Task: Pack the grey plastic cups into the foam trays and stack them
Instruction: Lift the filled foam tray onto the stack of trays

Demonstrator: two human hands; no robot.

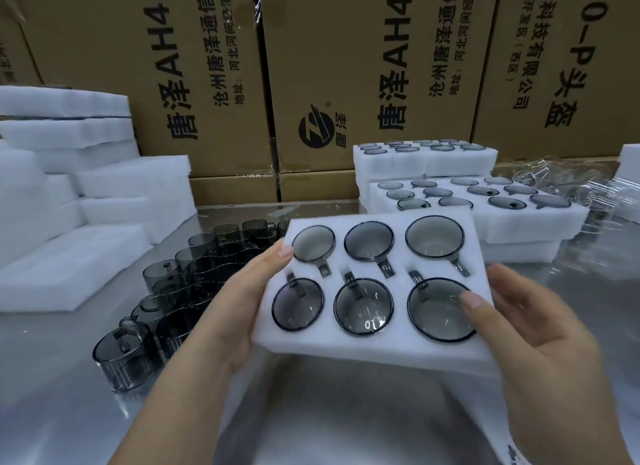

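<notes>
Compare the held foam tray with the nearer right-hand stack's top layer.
The held tray is gripped at both ends by the left hand and right hand, clear of the table; the stack's top layer rests on more foam. The held tray shows six grey cups, the top layer twelve. Both are white foam with every visible pocket filled.

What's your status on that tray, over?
Left hand and right hand grip the foam tray by its sides. Six grey cups seated, tray full. Nothing between it and the filled stack.

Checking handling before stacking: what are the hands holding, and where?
The foam tray: left hand grips its left edge, right hand its right edge, thumbs on top.
</notes>
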